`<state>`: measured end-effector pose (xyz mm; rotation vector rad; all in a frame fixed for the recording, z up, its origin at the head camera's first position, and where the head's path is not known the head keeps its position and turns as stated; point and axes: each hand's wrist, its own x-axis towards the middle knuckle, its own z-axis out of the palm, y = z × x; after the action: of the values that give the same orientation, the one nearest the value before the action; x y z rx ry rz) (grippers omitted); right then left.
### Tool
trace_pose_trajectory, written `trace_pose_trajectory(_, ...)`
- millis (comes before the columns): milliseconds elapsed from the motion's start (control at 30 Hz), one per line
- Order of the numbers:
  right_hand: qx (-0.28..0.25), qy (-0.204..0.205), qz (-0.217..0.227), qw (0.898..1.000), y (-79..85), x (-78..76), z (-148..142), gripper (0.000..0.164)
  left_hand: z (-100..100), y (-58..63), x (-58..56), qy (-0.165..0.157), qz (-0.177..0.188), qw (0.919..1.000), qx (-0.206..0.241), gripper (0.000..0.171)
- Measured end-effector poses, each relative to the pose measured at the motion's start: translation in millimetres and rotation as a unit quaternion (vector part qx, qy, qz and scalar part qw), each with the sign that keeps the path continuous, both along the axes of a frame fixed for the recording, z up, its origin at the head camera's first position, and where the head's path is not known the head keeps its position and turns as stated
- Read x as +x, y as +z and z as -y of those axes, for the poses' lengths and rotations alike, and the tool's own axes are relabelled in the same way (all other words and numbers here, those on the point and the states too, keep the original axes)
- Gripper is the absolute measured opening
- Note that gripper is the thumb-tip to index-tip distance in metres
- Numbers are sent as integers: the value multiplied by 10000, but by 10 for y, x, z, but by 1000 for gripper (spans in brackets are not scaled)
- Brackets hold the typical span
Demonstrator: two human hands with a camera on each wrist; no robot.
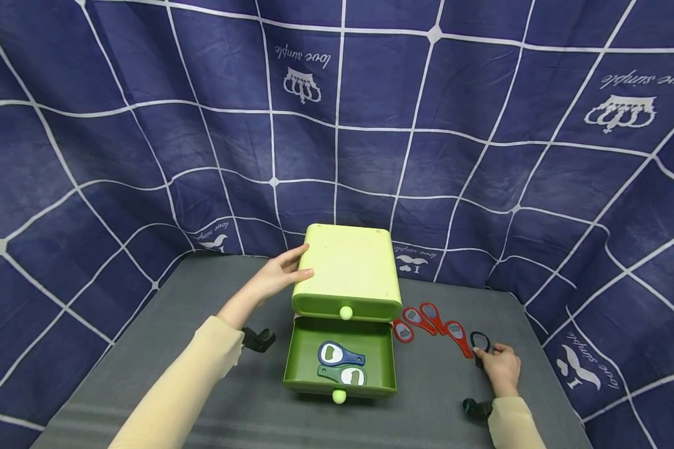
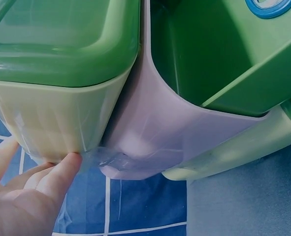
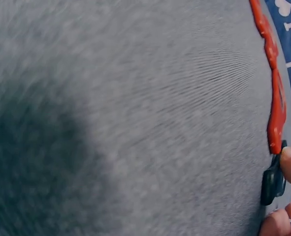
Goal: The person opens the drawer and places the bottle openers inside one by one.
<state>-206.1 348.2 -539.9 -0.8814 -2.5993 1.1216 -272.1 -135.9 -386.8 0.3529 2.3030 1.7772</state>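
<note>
A small cabinet with a pale yellow top (image 1: 351,262) and green drawers stands mid-table. Its upper drawer is closed, while the lower drawer (image 1: 300,352) is pulled out and holds a blue bottle opener (image 1: 341,355) and a green bottle opener (image 1: 344,374). My left hand (image 1: 278,272) rests against the left side of the upper tier, fingers extended; the left wrist view shows fingertips at the pale wall (image 2: 61,118). At the right, my right hand (image 1: 502,368) pinches a black bottle opener (image 3: 271,186) lying low by the table, the thumb on it.
Several red bottle openers (image 1: 457,333) lie on the grey table (image 1: 427,393) between the cabinet and my right hand. A blue curtain with white lines (image 1: 371,156) hangs behind the table and along its sides. Each wrist carries a black device (image 1: 259,340).
</note>
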Motion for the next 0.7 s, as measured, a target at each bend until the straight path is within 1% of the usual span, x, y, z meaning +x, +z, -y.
trace_pose_trajectory(133, 89, -15, -12, 10000, -35, 10, -14, 57, 2, -11, 3, -44, 22, 10000, -15, 80)
trace_pose_trajectory(233, 253, 44, -10, 9997, -17, 19, -18, 55, 1, -10, 5, -45, -10, 10000, 4, 80)
trace_pose_trajectory(367, 375, 97, 231, 9990, 53, 36, -8, 51, 2, 2, 7, -35, -46, 10000, -2, 80)
trace_pose_trajectory(500, 337, 169, 512, 9980, 111, 60, -4, 50, 9, 1, 3, -47, -49, 10000, -23, 80)
trace_pose_trajectory(600, 345, 233, 551, 9976, 123, 84, -11, 49, 10, 2, 3, -43, -50, 10000, -20, 80)
trace_pose_trajectory(700, 362, 282, 490, 9977, 113, 106, -22, 46, 7, 1, 3, -38, -45, 10000, -17, 80)
